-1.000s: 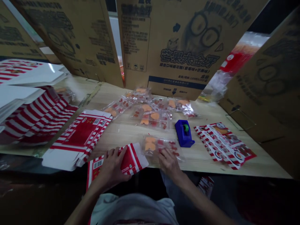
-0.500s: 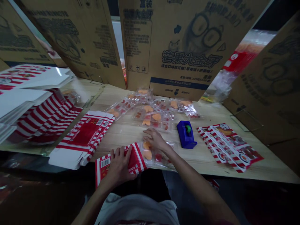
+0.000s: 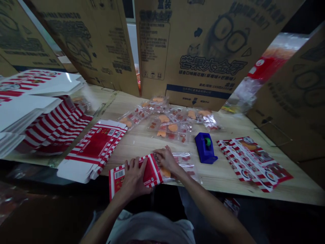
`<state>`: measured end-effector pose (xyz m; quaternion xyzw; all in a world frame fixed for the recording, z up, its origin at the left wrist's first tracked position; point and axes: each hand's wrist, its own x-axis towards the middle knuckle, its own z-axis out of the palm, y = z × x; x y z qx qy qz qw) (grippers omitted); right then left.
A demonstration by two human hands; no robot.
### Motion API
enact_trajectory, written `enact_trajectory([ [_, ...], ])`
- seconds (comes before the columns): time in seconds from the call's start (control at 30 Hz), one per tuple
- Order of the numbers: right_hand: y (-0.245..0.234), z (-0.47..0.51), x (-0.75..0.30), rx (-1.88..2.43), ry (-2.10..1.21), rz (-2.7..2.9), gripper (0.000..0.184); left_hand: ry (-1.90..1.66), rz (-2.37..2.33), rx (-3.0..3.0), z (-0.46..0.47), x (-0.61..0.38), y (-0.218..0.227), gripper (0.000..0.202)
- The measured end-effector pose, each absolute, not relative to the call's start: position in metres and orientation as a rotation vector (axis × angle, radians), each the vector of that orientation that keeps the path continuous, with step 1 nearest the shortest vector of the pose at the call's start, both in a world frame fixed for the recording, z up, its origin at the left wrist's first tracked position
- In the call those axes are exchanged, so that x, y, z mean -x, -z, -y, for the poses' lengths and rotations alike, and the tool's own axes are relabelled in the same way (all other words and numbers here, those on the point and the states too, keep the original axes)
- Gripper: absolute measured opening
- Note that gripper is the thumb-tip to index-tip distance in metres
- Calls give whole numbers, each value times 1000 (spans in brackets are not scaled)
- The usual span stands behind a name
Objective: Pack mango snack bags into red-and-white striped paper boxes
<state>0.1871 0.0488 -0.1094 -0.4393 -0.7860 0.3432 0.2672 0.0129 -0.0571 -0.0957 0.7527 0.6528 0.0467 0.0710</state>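
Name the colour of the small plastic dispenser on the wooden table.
The plastic dispenser is blue, holding a green roll; head view.

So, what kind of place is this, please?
Probably a snack packing bench: big printed cardboard cartons stand behind, flat red-striped boxes are stacked, and clear candy packets lie on the wooden table.

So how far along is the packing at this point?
Done: no filled, closed box is visible. In hand: the left hand holds a red-and-white striped cardboard carton at the wooden table edge, and the right hand holds a clear plastic packet of orange and red sweets against its end. Left: more loose clear packets and a stack of flat striped cartons lie behind.
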Motion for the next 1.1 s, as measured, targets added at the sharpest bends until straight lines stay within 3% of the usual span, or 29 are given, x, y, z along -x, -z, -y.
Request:
enact_trajectory([
  [0.23,116,-23,-170,1208,-1077,1654,34,-50,-1867,-2327,50,-12,91,117],
  [0.4,105,-27,-206,1214,-655,1659,23,9,-1821,-2340,47,-12,89,117],
  [0.53,96,-26,-279,1587,-421,1818,27,40,-1810,-2317,47,-12,87,116],
  [0.7,96,-11,-300,1848,-630,1852,46,-13,-1813,-2299,46,-14,86,115],
  [0.97,102,22,-206,1262,-1406,1693,50,-87,-1852,-2343,44,-16,95,114],
  [1.1,101,42,-201,1238,-1034,1430,33,-312,-2065,-2216,43,-18,79,107],
])
